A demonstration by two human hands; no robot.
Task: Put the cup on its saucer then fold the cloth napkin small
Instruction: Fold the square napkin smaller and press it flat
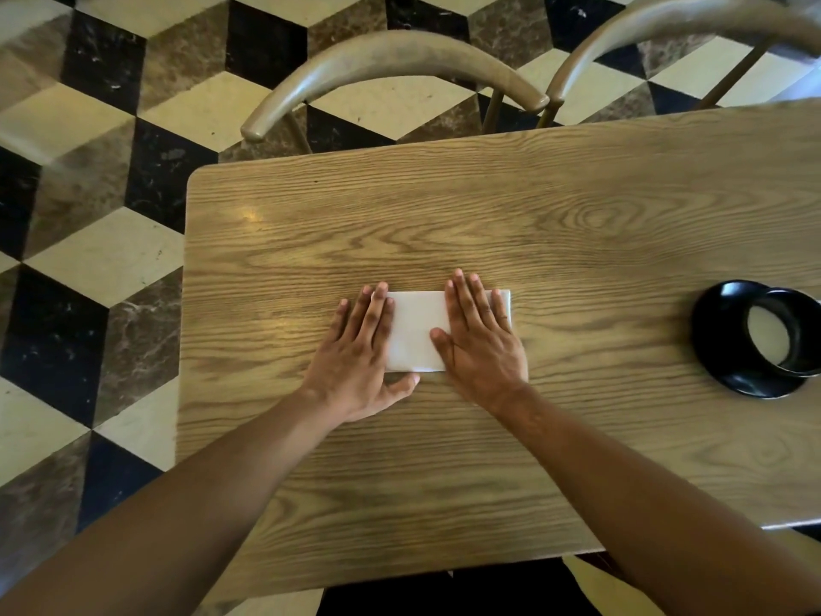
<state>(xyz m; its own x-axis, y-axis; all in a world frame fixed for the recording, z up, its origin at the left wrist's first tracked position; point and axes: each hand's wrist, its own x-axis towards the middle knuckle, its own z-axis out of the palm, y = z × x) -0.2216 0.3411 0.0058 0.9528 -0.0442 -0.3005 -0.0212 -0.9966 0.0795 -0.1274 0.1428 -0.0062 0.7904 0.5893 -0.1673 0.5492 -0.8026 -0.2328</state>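
**Napkin pressed flat under both hands; cup seated on saucer at right**

Head view. The cloth napkin (415, 333) lies near the middle of the bench (577, 215) as a small white rectangle, its folded layers held down. The left hand (360, 353) rests flat on its left end, fingers straight and together, thumb at the near edge. The right hand (480, 337) covers the right end likewise, fingers extended, grasping nothing. Judged purpose: flattening the fold so the cloth does not spring open before a further fold, or finishing off.

The black cup (784, 333) stands on its black saucer (719, 349), well apart at the right edge of the view, clear of the folding. That step appears complete.

Surface: pale wood-grain top, rounded corner. Room: two curved wooden chair backs (391, 64) beyond the bench; floor (89, 171) of cream, brown and black cube-pattern tiles.
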